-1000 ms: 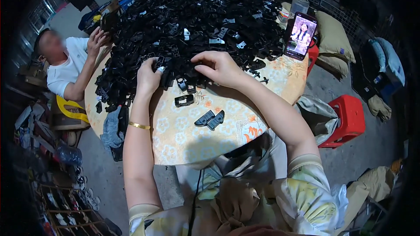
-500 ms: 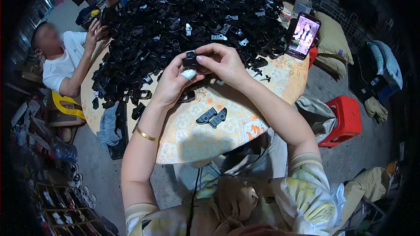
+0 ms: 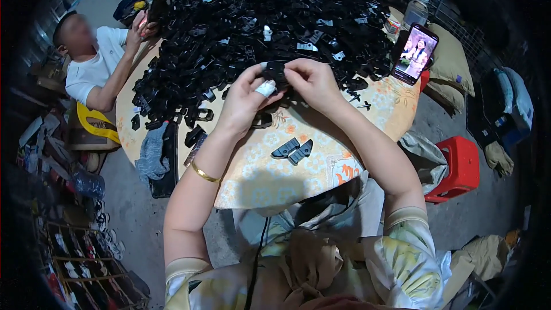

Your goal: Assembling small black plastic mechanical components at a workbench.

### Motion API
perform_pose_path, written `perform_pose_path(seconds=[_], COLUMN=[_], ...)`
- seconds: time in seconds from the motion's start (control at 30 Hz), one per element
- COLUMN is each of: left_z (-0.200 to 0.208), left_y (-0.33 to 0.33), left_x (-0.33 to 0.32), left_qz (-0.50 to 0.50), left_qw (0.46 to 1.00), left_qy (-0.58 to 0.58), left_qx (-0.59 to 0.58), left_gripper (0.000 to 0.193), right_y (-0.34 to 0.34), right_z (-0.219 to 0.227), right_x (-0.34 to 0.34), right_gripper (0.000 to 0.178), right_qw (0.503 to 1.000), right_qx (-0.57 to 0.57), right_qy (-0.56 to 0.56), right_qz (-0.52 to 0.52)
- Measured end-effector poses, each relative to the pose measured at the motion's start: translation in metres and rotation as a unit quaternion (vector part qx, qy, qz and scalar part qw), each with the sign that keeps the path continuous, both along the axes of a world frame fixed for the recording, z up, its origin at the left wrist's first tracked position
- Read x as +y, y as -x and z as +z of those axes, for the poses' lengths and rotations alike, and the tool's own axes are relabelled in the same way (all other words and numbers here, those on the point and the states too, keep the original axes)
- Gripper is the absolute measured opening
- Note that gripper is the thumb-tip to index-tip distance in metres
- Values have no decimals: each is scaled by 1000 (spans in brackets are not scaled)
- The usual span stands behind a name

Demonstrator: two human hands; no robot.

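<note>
In the centre of the frame, the person's two hands meet over the near edge of the heap of black parts (image 3: pixel 229 37). The left hand (image 3: pixel 242 102) is curled nearly closed around a small black part (image 3: pixel 276 71), its thumb covered by a white wrap (image 3: pixel 266 88). The right hand (image 3: pixel 317 85) pinches the same piece from the right, thumb and forefinger drawn together; the piece's exact shape is too dark to make out.

Just below the hands, a black frame-shaped piece (image 3: pixel 262 121) lies on the flower-patterned worktop (image 3: pixel 270 181). Lower down, right of centre, two dark wedge-shaped pieces (image 3: pixel 293 150) lie side by side. A grey cloth (image 3: pixel 153 152) hangs at the worktop's edge, left of centre. At the upper right, a lit phone (image 3: pixel 415 54) leans near a clear bottle (image 3: pixel 416 11); a red stool (image 3: pixel 459 169) stands below, at the right. A co-worker (image 3: pixel 97 63) sits at the upper left.
</note>
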State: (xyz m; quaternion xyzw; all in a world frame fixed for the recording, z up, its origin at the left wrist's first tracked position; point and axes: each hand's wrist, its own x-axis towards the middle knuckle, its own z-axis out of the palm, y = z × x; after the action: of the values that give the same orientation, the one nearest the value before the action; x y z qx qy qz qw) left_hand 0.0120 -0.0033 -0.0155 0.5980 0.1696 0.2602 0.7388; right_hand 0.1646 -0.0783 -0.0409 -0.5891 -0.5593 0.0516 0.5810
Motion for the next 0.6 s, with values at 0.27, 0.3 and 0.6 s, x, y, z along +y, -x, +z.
perform_pose_path(seconds=[0.27, 0.3, 0.6], left_z=[-4, -4, -7], left_y=[1, 2, -3], left_x=[7, 9, -10], left_qz=[65, 68, 99], left_qw=[983, 974, 993], left_qy=[-171, -215, -47], left_qx=[3, 8, -31], left_gripper=[29, 29, 43], right_y=[2, 4, 22], right_z=[5, 7, 15], right_x=[-5, -5, -14], right_gripper=[14, 13, 9], right_qw=[993, 990, 943], right_qx=[-119, -135, -298], right_qy=[-12, -30, -94], right_qz=[-18, -24, -115])
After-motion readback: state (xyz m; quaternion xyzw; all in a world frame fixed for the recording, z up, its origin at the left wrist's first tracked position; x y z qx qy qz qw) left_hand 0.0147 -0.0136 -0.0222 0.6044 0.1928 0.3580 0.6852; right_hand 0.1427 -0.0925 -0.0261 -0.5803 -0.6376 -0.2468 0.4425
